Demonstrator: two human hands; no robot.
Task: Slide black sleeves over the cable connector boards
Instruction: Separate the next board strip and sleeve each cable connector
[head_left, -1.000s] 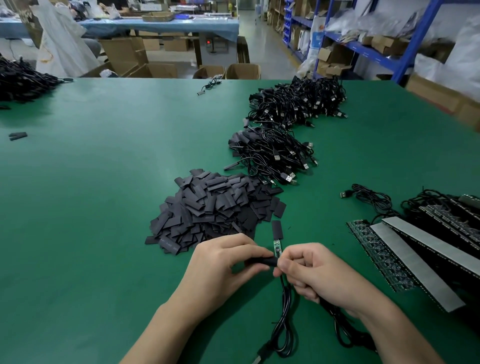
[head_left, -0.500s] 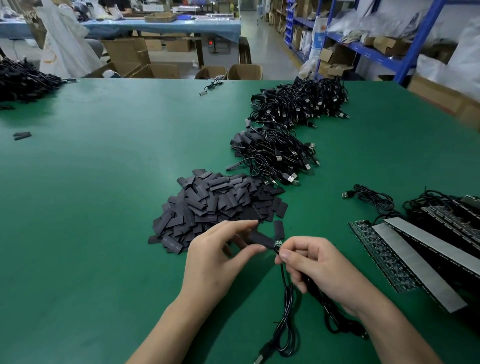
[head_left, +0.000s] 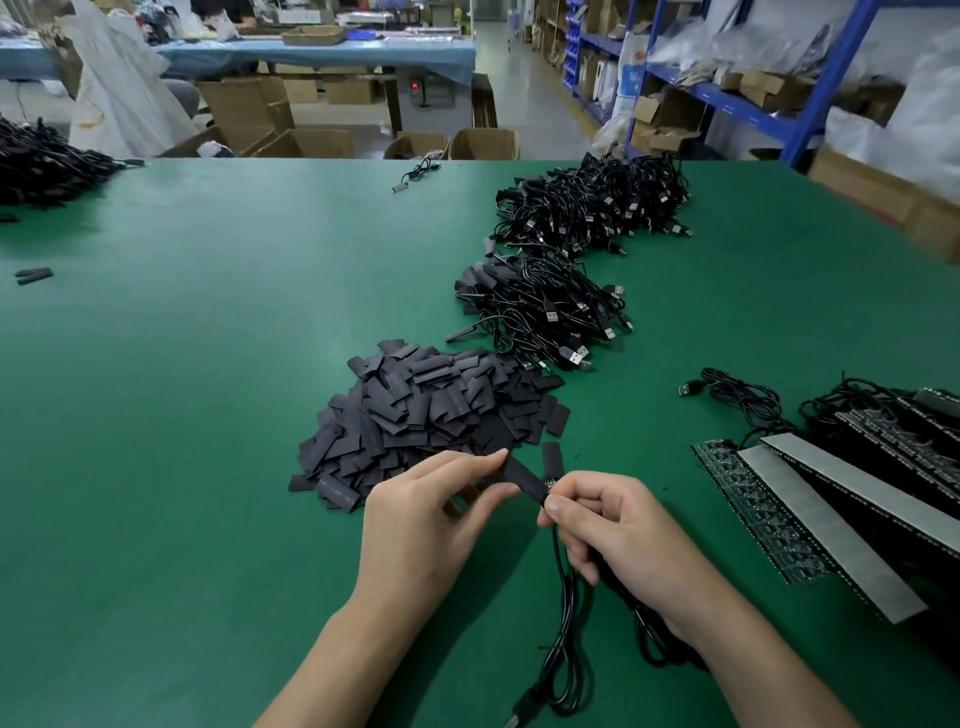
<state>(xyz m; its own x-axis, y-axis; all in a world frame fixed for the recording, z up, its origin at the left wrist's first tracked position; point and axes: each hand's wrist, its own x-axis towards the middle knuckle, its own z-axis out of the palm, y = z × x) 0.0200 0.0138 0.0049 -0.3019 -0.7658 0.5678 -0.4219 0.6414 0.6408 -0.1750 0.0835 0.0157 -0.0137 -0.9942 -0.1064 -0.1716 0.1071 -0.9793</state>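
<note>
our left hand (head_left: 431, 525) pinches a flat black rectangular sleeve (head_left: 519, 475) between thumb and forefinger at its upper-left end, so most of its length juts free toward the right. our right hand (head_left: 618, 535) is curled round the thin black cable (head_left: 563, 613), thumb and forefinger nipping it just under the small green connector board (head_left: 548, 483), of which only a sliver shows above the thumb.

the sleeve's long axis slants from upper left down to lower right, and its free end meets the board right at our right thumb. we cannot tell whether the board has entered the sleeve's mouth, since the sleeve covers the junction. the board seems to point up and away from us, so the two axes look crossed rather than in line.

we judge the coming move turns on that: swing the sleeve until it runs along the board, then push it toward the right hand. the left hand is the one to travel and the right is the anchor.

the cable loops back toward us over the green table mat (head_left: 208, 467) and ends in a usb plug (head_left: 519, 719). a heap of loose black sleeves (head_left: 426, 415) lies just beyond the left hand, and one stray sleeve (head_left: 551, 456) lies just beyond the board.
</note>
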